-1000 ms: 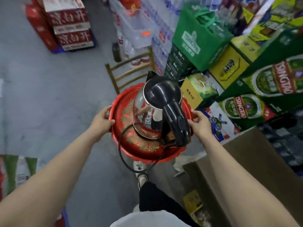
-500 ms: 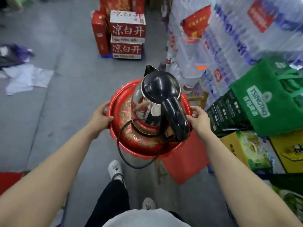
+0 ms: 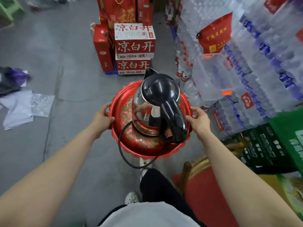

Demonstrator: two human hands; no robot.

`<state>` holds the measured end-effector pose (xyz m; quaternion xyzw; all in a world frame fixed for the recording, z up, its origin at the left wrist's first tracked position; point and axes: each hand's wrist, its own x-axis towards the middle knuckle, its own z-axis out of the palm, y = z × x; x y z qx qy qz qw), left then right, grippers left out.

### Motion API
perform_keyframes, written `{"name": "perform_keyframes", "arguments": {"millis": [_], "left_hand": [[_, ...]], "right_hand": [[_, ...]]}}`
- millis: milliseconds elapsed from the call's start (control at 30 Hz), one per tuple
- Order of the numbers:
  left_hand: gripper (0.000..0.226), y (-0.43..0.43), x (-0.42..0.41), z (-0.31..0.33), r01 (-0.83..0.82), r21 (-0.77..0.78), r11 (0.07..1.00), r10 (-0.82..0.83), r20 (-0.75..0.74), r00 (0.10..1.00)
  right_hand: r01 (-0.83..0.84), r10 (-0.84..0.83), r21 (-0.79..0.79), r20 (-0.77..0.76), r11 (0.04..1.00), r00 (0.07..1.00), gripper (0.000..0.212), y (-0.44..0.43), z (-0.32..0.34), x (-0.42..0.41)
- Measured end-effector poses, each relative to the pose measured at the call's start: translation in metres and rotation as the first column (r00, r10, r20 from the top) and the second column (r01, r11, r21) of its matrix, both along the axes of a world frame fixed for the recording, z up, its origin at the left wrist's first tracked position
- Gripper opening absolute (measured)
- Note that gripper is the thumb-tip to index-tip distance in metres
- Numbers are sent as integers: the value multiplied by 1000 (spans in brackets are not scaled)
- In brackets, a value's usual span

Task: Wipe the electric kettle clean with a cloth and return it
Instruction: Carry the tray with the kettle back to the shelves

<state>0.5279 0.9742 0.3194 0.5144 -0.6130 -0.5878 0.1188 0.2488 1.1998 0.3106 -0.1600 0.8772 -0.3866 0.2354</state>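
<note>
The upright kettle [image 3: 157,102] is carried centred on the red tray [image 3: 121,112], whose opposite rims are gripped by the left hand [image 3: 102,117] and right hand [image 3: 198,118].

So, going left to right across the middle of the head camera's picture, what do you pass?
Crumpled paper on the floor → left hand → red tray → electric kettle → right hand → stacked packs of bottled water.
</note>
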Motion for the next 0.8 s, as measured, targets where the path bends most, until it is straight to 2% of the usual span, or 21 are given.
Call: {"name": "perform_keyframes", "arguments": {"millis": [433,633,800], "left_hand": [[62,-292,-160,-3,-108,-20,994,109,10,994],[65,-443,-224,-22,-65,-28,997,65,-4,998],[63,-562,-273,-30,2,-46,999,-1,39,999]], "right_hand": [[-42,41,48,23,998,999,33,-320,1,-172],[-5,4,42,29,999,1000,38,-463,-13,-228],[49,-52,46,52,998,997,34,-568,-29,-265]]}}
